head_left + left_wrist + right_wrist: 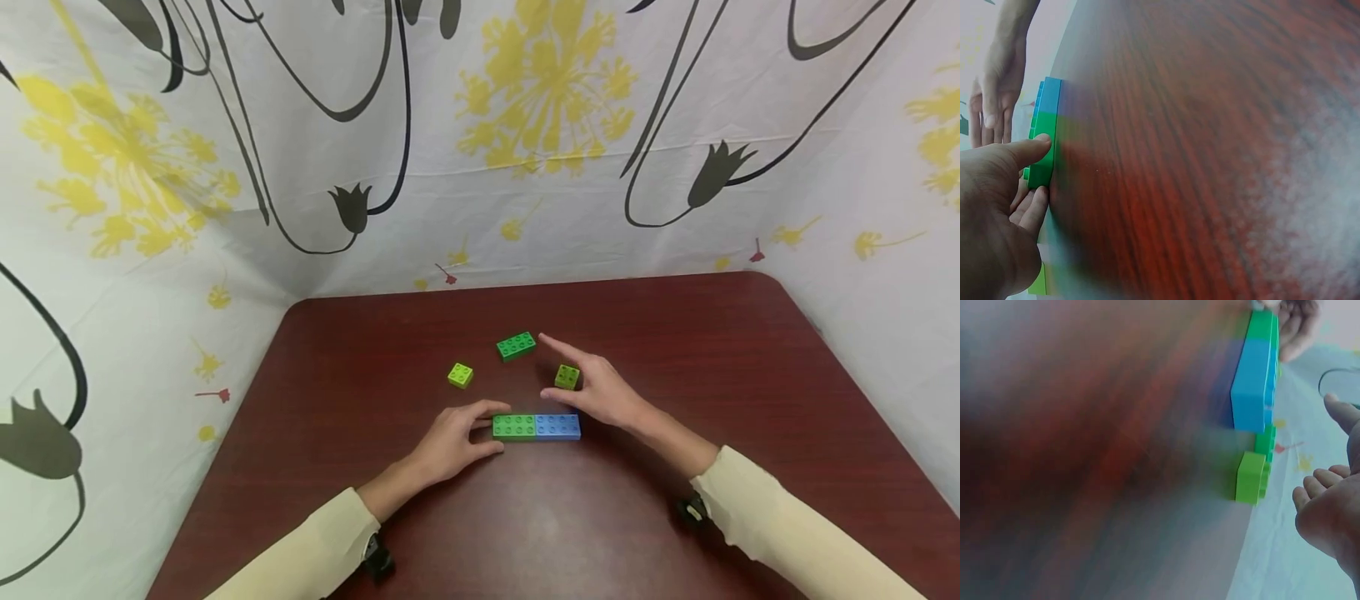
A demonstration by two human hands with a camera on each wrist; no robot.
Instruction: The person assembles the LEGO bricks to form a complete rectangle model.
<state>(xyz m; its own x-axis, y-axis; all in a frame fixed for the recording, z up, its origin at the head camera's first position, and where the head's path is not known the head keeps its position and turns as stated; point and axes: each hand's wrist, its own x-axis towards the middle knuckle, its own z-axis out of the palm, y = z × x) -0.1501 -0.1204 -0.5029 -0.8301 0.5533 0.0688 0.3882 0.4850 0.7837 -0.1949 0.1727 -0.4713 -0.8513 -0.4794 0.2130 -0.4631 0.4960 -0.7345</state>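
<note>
A green building brick (513,427) and a blue building brick (558,427) lie end to end on the table, touching, studs up. My left hand (453,442) holds the green one at its left end; the left wrist view shows the thumb (1032,149) along its near side. My right hand (603,392) hovers with thumb and fingers spread, and holds nothing. From the head, a small lime brick (567,377) appears between its thumb and index finger. In the right wrist view that lime brick (1250,478) stands on the table, apart from the hand.
Behind the row lie another small lime brick (461,375) and a darker green long brick (516,346). The dark red wooden table (360,350) ends at a patterned white cloth (420,167) hanging behind and at the sides.
</note>
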